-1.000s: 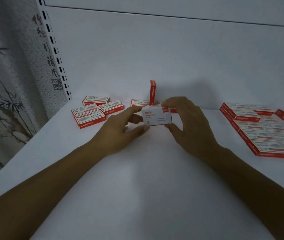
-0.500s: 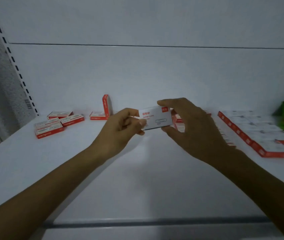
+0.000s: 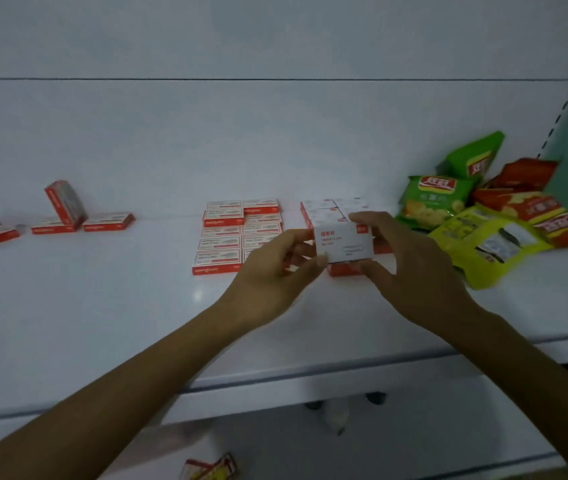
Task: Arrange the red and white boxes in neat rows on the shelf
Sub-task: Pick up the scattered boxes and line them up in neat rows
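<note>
I hold a small white box with red print (image 3: 343, 242) between both hands, just above the white shelf (image 3: 102, 306). My left hand (image 3: 275, 271) pinches its left end and my right hand (image 3: 410, 268) grips its right side from above and below. Directly behind it lies a block of similar white boxes (image 3: 331, 207), partly hidden by the hands. To the left of those, flat red and white boxes (image 3: 223, 237) lie in two neat columns. Loose red and white boxes (image 3: 107, 221) lie scattered at the far left, one (image 3: 66, 202) propped on edge.
Green, yellow and red snack bags (image 3: 483, 216) are heaped at the shelf's right end by a perforated upright (image 3: 559, 116). The shelf's front edge (image 3: 275, 379) runs below my forearms. A lower shelf holds a red and yellow packet (image 3: 210, 469).
The view has swung to the right, bringing the snack bags into view. Both hands carried the white box rightward, from the scattered boxes to in front of the arranged blocks.
</note>
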{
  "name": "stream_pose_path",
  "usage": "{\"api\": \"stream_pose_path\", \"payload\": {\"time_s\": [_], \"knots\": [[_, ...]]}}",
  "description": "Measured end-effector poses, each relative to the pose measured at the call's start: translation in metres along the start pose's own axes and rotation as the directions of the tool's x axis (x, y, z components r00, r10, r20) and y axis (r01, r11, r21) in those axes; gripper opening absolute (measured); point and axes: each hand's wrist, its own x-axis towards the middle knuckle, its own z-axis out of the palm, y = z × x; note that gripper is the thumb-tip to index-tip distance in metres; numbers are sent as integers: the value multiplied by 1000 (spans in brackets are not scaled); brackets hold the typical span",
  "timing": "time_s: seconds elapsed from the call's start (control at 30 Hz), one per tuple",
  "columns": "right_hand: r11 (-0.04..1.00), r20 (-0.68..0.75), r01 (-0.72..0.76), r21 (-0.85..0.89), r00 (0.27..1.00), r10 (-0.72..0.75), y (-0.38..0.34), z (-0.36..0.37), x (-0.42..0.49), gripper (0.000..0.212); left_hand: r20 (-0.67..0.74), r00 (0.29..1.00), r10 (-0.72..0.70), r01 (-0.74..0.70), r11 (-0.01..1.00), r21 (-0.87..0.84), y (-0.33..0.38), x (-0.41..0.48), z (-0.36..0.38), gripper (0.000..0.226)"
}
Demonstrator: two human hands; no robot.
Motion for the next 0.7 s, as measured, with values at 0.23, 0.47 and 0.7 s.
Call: {"api": "stream_pose_path", "payload": {"time_s": [0.23, 0.47, 0.7], "knots": [[993, 148, -103, -54, 983, 110, 71, -32, -15, 56, 138, 985, 102, -166, 771, 614, 1, 6, 43, 67], [961, 327, -169, -219, 915, 235, 88, -23, -12, 58, 222, 975, 29, -159, 786, 597, -5, 6, 42, 66], [971, 292, -185, -151, 930, 222, 91, -16, -3, 52, 254, 967, -4, -155, 784, 602, -13, 9, 45, 81]]}}
